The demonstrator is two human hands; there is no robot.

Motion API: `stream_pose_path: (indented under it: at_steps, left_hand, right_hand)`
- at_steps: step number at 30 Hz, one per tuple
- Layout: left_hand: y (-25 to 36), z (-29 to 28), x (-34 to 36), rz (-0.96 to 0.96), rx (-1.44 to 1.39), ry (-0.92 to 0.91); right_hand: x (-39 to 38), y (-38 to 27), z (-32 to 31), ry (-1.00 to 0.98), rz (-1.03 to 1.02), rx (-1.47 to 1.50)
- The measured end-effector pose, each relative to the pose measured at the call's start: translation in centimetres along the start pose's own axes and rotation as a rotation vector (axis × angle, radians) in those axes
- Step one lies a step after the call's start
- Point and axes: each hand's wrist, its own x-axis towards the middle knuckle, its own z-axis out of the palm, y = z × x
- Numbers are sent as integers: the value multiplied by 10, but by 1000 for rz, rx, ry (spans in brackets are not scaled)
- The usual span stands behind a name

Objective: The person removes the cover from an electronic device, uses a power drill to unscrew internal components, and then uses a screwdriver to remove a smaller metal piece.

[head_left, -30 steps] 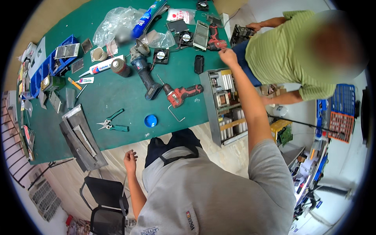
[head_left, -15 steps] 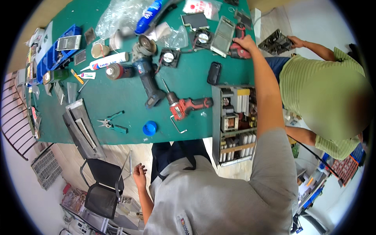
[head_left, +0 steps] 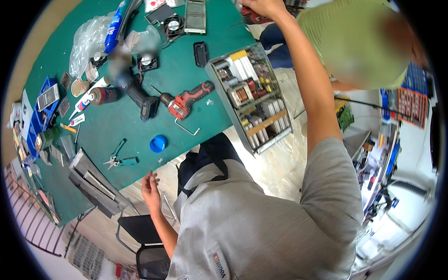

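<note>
My right arm reaches far forward to the upper edge of the view, where my right hand (head_left: 263, 5) is closed round a red and black cordless power tool (head_left: 253, 17). The top of that tool is cut off by the frame edge. My left hand (head_left: 150, 189) hangs below the front edge of the green table (head_left: 140, 175), fingers loosely bent and apart, with nothing in it. Closest to it on the table are a blue cap (head_left: 158, 143) and teal-handled cutters (head_left: 122, 156). A red cordless drill (head_left: 183, 102) lies beside a bent hex key (head_left: 187, 129).
An opened metal equipment case (head_left: 252, 100) stands at the table's right side. Beyond it a co-worker in a green shirt (head_left: 345, 42) is close to my right arm. An angle grinder (head_left: 137, 95), a spray can (head_left: 103, 95) and metal panels (head_left: 93, 182) lie left. A black chair (head_left: 144, 233) stands behind.
My view has turned right, so the table things sit further left. My right hand, with the red power tool, has moved from over the table to beyond its right edge, toward the co-worker.
</note>
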Motion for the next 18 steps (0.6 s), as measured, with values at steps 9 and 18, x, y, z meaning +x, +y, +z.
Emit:
stream_pose_path:
  at_steps: [9,18]
  left_hand:
    - [142,28,-33,271,-119,-644]
    - [104,101,-120,16,442,-1342]
  right_hand:
    - [-294,-175,-38,1,-609,-152]
    - [-518,-200,3,-168,-357,-19]
